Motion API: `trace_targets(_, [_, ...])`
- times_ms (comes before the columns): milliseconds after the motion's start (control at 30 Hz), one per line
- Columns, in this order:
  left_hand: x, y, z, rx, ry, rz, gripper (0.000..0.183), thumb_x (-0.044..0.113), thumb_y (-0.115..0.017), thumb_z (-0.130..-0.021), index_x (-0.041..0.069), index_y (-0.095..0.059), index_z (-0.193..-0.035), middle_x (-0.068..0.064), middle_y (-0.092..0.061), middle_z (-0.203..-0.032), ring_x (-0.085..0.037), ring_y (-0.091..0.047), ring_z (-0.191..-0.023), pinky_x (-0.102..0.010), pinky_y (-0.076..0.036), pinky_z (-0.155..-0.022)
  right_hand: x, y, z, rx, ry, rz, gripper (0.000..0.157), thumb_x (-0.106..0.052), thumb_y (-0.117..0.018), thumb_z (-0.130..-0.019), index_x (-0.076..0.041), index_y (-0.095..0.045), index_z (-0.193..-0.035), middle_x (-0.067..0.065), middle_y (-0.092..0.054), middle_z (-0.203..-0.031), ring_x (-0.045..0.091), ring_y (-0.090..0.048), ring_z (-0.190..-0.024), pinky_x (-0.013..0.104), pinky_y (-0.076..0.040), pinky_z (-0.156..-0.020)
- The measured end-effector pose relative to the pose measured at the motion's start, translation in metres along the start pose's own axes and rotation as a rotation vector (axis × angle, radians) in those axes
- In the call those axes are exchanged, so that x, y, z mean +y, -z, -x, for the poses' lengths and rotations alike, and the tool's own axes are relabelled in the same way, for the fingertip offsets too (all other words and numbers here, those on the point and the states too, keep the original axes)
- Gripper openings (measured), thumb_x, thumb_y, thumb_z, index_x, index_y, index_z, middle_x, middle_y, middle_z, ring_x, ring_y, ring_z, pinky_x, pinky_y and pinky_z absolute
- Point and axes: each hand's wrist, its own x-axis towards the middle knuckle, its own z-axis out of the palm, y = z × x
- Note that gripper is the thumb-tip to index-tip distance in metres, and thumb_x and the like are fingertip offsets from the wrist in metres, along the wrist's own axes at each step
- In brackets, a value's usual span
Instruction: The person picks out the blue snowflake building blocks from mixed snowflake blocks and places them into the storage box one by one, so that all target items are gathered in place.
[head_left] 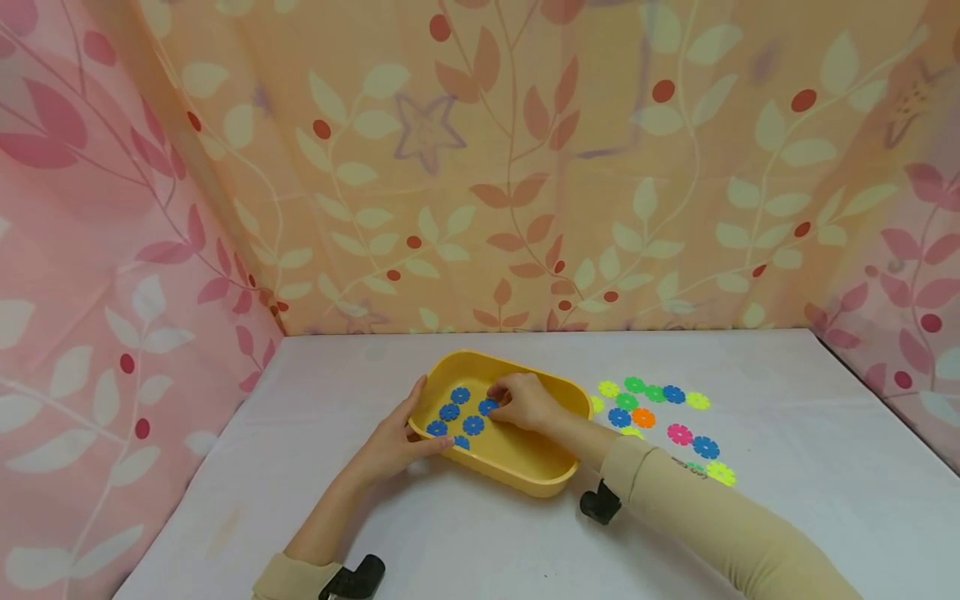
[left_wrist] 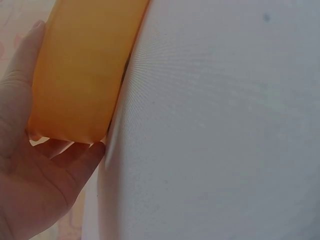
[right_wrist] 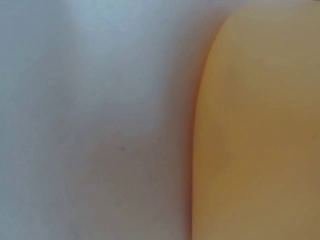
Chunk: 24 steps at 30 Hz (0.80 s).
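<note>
A yellow plastic basin (head_left: 517,457) stands at an angle on the table. My left hand (head_left: 392,446) grips its left end, thumb over the near rim and fingers around the outside; the left wrist view shows that hand (left_wrist: 40,185) against the basin's wall (left_wrist: 82,75). Inside the basin, several blue notched discs (head_left: 473,425) lie towards the left. My right hand (head_left: 531,403) reaches in over the right side and pinches a blue notched disc (head_left: 487,407) at its fingertips. Only the basin's outer wall (right_wrist: 260,130) and tabletop appear in the right wrist view; the hand is outside it.
To the right of the basin, loose notched discs in yellow, green, blue, orange (head_left: 643,417) and pink (head_left: 680,434) are scattered; the right forearm crosses close to them. A white cloth covers the table (head_left: 465,550). Floral curtains (head_left: 480,167) hang behind and at both sides.
</note>
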Motion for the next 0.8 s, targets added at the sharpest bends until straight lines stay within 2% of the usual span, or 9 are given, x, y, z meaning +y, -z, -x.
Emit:
trace_targets(200, [0.0, 0.0, 0.0, 0.001, -0.009, 0.001, 0.108, 0.038, -0.083, -0.078, 0.027, -0.011, -0.158, -0.003, -0.018, -0.161, -0.023, -0.029, -0.14, -0.043, -0.03, -0.112, 0.0, 0.0, -0.001, -0.006, -0.018, -0.001, 0.028, -0.007, -0.081, -0.079, 0.001, -0.071, -0.104, 0.008, -0.069, -0.093, 0.014, -0.064, -0.079, 0.027, -0.055, -0.076])
trace_targets(367, [0.0, 0.0, -0.001, -0.002, -0.023, 0.017, 0.108, 0.036, -0.083, -0.078, 0.026, -0.011, -0.158, -0.002, -0.016, -0.161, -0.022, -0.034, -0.137, -0.041, -0.037, -0.108, -0.002, 0.005, 0.001, 0.007, -0.052, -0.073, 0.029, -0.01, -0.079, -0.081, -0.001, -0.071, -0.108, 0.007, -0.07, -0.094, 0.015, -0.063, -0.081, 0.026, -0.054, -0.076])
trace_targets(500, [0.0, 0.0, -0.001, -0.003, -0.025, 0.019, 0.108, 0.035, -0.083, -0.078, 0.026, -0.011, -0.158, -0.002, -0.016, -0.161, -0.023, -0.036, -0.136, -0.041, -0.038, -0.107, -0.006, 0.017, 0.011, 0.055, -0.072, -0.209, 0.027, -0.015, -0.076, -0.085, -0.003, -0.071, -0.109, 0.003, -0.07, -0.095, 0.014, -0.064, -0.085, 0.026, -0.055, -0.075])
trace_targets(600, [0.001, 0.0, 0.0, 0.0, -0.016, 0.007, 0.108, 0.034, -0.083, -0.079, 0.026, -0.011, -0.158, -0.003, -0.016, -0.161, -0.024, -0.033, -0.138, -0.043, -0.034, -0.11, -0.009, 0.031, 0.023, 0.077, -0.093, -0.368, 0.029, -0.016, -0.074, -0.088, -0.001, -0.07, -0.113, 0.003, -0.071, -0.097, 0.019, -0.067, -0.087, 0.032, -0.057, -0.077])
trace_targets(700, [0.001, 0.0, 0.0, -0.003, -0.017, 0.006, 0.109, 0.034, -0.083, -0.078, 0.025, -0.01, -0.158, -0.003, -0.015, -0.162, -0.025, -0.032, -0.138, -0.044, -0.033, -0.11, -0.006, 0.049, 0.039, 0.086, -0.129, -0.514, 0.033, -0.015, -0.072, -0.09, 0.001, -0.067, -0.117, 0.009, -0.07, -0.104, 0.03, -0.067, -0.095, 0.04, -0.056, -0.081])
trace_targets(800, [0.0, 0.0, 0.0, -0.009, -0.023, 0.003, 0.11, 0.035, -0.083, -0.078, 0.025, -0.009, -0.158, -0.003, -0.013, -0.162, -0.024, -0.032, -0.138, -0.042, -0.034, -0.11, 0.003, 0.069, 0.056, 0.102, -0.189, -0.602, 0.037, -0.019, -0.071, -0.091, 0.001, -0.065, -0.121, 0.015, -0.066, -0.116, 0.035, -0.063, -0.106, 0.043, -0.054, -0.087])
